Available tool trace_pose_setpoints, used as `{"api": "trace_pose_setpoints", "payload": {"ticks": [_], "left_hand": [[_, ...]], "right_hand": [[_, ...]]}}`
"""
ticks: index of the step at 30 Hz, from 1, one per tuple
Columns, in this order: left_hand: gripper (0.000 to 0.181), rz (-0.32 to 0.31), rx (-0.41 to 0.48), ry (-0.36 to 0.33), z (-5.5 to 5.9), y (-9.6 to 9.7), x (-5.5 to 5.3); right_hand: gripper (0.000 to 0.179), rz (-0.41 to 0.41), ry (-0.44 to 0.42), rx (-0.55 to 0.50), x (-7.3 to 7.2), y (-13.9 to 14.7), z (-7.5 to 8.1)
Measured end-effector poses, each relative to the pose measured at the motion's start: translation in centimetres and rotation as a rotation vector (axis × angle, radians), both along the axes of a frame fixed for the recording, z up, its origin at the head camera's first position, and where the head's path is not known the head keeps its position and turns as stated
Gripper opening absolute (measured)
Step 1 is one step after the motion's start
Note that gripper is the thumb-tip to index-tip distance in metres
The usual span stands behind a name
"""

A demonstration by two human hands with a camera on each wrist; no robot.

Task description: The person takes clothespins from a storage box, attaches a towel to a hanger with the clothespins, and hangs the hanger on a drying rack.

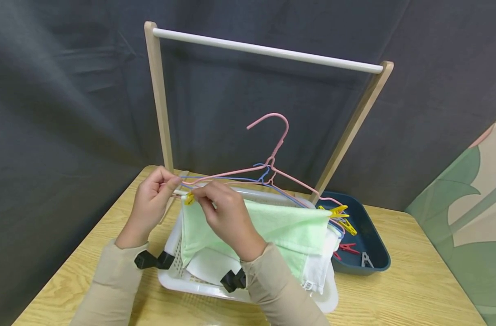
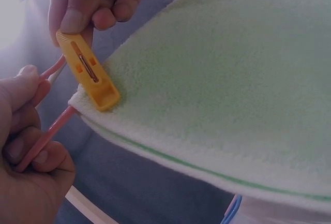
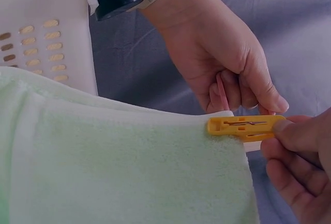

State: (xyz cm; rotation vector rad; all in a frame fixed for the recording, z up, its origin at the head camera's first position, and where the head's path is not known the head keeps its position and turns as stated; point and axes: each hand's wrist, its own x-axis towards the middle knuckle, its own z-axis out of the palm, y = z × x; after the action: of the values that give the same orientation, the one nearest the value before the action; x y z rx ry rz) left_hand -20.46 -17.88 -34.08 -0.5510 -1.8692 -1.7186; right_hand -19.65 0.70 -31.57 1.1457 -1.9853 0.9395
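A light green towel (image 1: 288,222) hangs from the lower bar of a pink hanger (image 1: 288,129). Fingers of the left hand (image 1: 148,201) grip the hanger's left end, just beyond the towel's corner. At that corner, the right hand (image 1: 227,215) pinches the handle end of a yellow clothespin (image 2: 88,71), whose other end lies over the towel's edge. Another yellow clothespin (image 1: 338,211) sits at the towel's right end. In the right wrist view, the pink wire passes between the left fingers (image 3: 230,89).
Beneath the towel stands a white basket (image 1: 191,286) with white cloth (image 1: 211,267) inside. Blue hangers (image 1: 231,179) lie across its back. A rack with a white bar (image 1: 268,50) rises behind. At right, a dark blue bin (image 1: 380,246) holds red (image 1: 349,247) and grey clothespins (image 1: 366,260).
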Motion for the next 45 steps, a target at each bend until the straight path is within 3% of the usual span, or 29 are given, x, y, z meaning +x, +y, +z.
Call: {"api": "trace_pose_setpoints", "payload": {"ticks": [16,29,45], "left_hand": [[0.01,-0.016,0.002,-0.001,-0.36,-0.22,-0.26],[0.01,-0.04,0.028,0.004,-0.45,-0.22,-0.39],[0.008,-0.011,-0.012,-0.01,-0.29,-0.21,-0.42]], "right_hand": [[0.021,-0.011,-0.043,0.051,0.44,0.0,0.04],[0.024,-0.005,-0.104,-0.033,0.17,0.04,-0.35],[0.021,-0.01,-0.086,-0.016,0.06,0.45,-0.15]]}}
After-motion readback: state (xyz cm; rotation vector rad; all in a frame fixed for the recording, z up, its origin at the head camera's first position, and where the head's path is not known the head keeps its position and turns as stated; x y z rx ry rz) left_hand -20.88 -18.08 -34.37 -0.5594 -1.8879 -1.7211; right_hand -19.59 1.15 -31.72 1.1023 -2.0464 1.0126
